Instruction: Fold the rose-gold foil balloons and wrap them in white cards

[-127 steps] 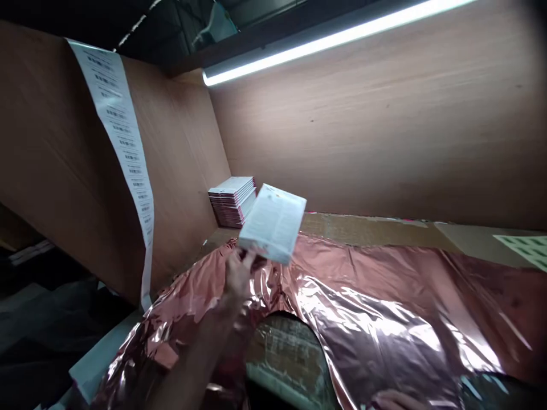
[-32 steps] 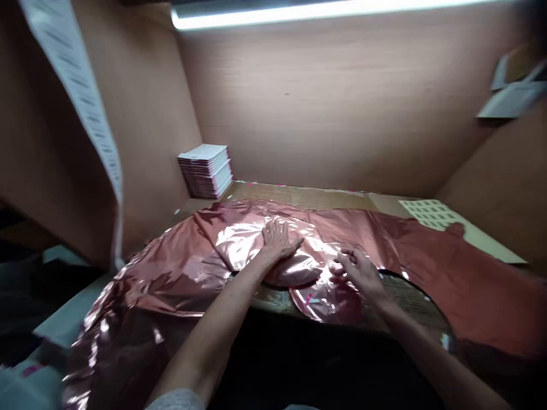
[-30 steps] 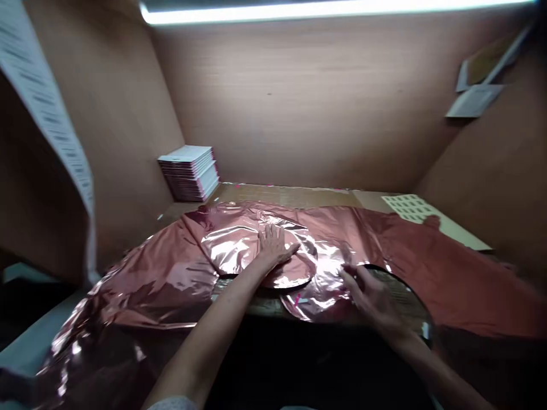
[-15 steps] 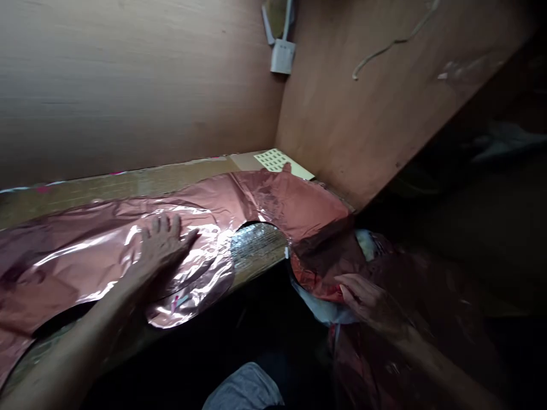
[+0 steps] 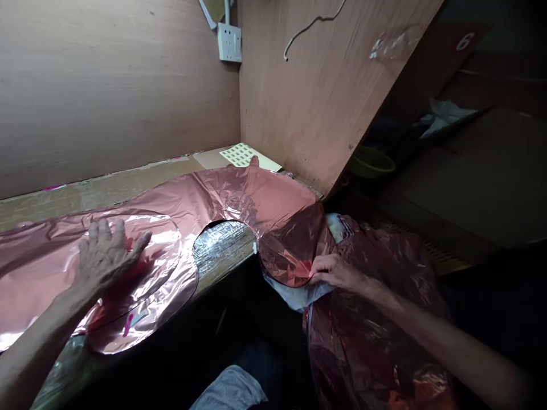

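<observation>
Foil (image 5: 282,196) edge pinched by R hand (image 5: 335,270) past tbl edge (image 5: 226,262), L hand (image 5: 102,256) splayed flat.

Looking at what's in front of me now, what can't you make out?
All in the head view:
Foil: left end cut off by the picture's edge.
Left hand: palm hidden by its own back.
Right hand: some fingers hidden behind the others.
Yellowish sheet: markings too small to read.
</observation>
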